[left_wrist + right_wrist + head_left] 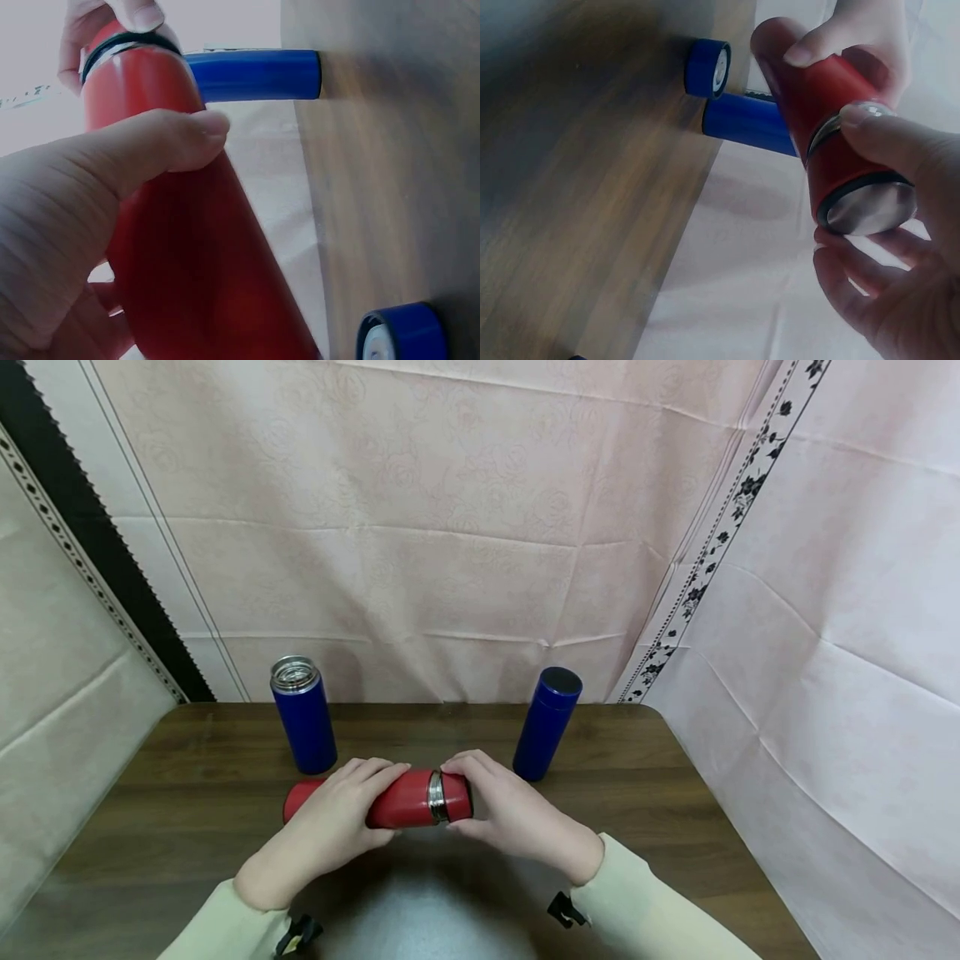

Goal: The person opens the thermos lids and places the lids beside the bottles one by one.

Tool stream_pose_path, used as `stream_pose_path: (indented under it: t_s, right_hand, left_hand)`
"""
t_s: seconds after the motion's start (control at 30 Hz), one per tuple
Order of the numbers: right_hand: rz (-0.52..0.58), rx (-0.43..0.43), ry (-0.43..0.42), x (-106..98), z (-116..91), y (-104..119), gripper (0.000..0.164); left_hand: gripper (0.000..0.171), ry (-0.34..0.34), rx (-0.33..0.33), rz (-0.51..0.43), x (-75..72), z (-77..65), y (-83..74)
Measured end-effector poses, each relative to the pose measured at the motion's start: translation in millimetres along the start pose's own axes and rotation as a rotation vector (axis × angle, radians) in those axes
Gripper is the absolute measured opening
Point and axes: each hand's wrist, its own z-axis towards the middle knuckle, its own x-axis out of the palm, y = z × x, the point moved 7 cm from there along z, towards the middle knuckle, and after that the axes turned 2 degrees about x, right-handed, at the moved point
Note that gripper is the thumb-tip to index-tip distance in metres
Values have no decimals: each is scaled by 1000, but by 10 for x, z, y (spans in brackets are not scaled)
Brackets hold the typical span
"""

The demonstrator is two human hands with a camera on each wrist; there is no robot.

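A red thermos flask (405, 799) lies level in the air or just over the table, its lid end to the right; the exact height is hard to tell. My left hand (337, 806) grips its body, thumb along the near side. Around the red lid (456, 797), the fingers and thumb of my right hand (510, 806) are curled. Between lid and body runs a silver band (437, 797). The lid's shiny metal top (874, 208) faces out in the right wrist view. Both wrist views show the two hands on the same flask.
Behind my left hand stands a blue flask (307, 727) with its silver neck bare. A blue flask (547, 724) with a dark top stands behind my right hand. A loose blue lid (705, 69) rests on the wooden table (637, 827). Cloth walls (450, 568) enclose the table.
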Motion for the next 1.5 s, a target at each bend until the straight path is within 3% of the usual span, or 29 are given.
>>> stream_pose_path:
  t_s: [0.13, 0.3, 0.37, 0.43, 0.63, 0.83, 0.97, 1.2, 1.3, 1.5]
  right_hand:
    - [-43, -56, -3, 7, 4, 7, 62]
    - [-232, -164, -80, 0, 2, 50, 61]
    - [-270, -165, -114, -13, 6, 20, 62]
    - [-234, -124, -122, -21, 14, -59, 63]
    - [9, 96, -79, 8, -1, -371, 72]
    - [69, 148, -93, 27, -15, -553, 72]
    - [133, 192, -83, 85, -2, -676, 70]
    - [282, 283, -66, 314, 82, -881, 70]
    - [338, 333, -53, 444, 138, -969, 71]
    - [407, 422, -33, 657, 226, -1076, 66]
  left_hand:
    - [75, 43, -10, -25, -10, 7, 15]
    - [73, 145, -71, -113, 3, -2, 79]
    - [73, 174, -107, -141, 3, -16, 121]
    - [73, 176, -126, -157, -10, -27, 156]
    - [73, 82, -98, -125, -95, -23, 194]
    - [72, 2, -97, -109, -166, -1, 223]
    - [72, -50, -136, -125, -232, 51, 254]
    - [78, -194, -221, -270, -347, 287, 342]
    - [82, -237, -272, -370, -287, 432, 422]
    - [87, -251, -403, -526, -40, 678, 666]
